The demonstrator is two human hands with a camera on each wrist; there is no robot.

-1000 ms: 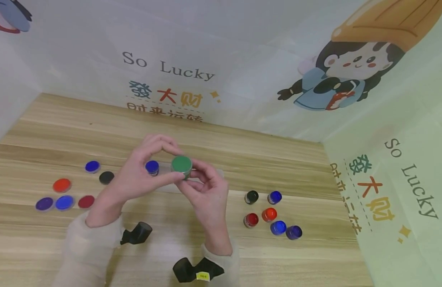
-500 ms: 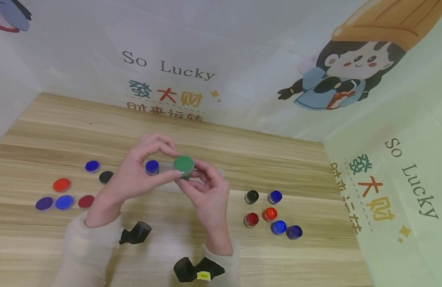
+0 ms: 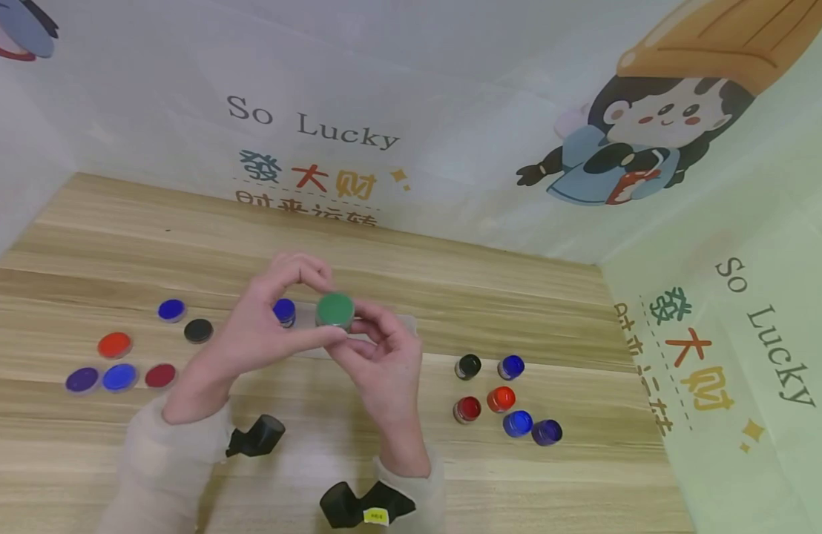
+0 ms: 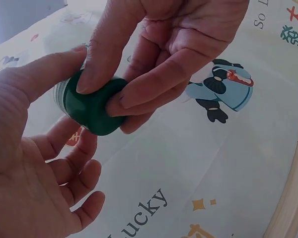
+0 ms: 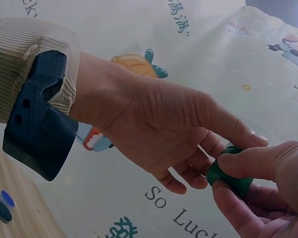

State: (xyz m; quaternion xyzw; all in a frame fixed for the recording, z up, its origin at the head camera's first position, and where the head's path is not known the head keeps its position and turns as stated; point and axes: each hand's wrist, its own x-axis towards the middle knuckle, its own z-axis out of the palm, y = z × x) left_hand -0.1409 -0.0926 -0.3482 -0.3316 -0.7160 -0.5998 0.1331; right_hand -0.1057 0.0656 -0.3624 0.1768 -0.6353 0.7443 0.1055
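Observation:
Both hands hold a small green paint jar (image 3: 334, 310) in front of the person. My left hand (image 3: 244, 326) pinches its clear upper rim between thumb and fingers. Lower on the jar are the thumb and fingers of my right hand (image 3: 387, 371). In the left wrist view, the right hand grips the smooth green end of the jar, and the left thumb lies along the ridged clear rim. The right wrist view shows the green end mostly covered by fingers. Through the gap of the left hand a blue paint jar (image 3: 284, 313) shows behind.
Flat coloured lids, among them a red lid (image 3: 114, 345) and a black lid (image 3: 198, 331), lie on the wooden table at left. Several small paint jars, including a dark red jar (image 3: 467, 409), stand at right. A translucent strip (image 3: 407, 323) lies behind the hands.
The hands and the green jar shift slightly right, then back left. The left fingers change position a little around the rim. The other jars and lids stay put.

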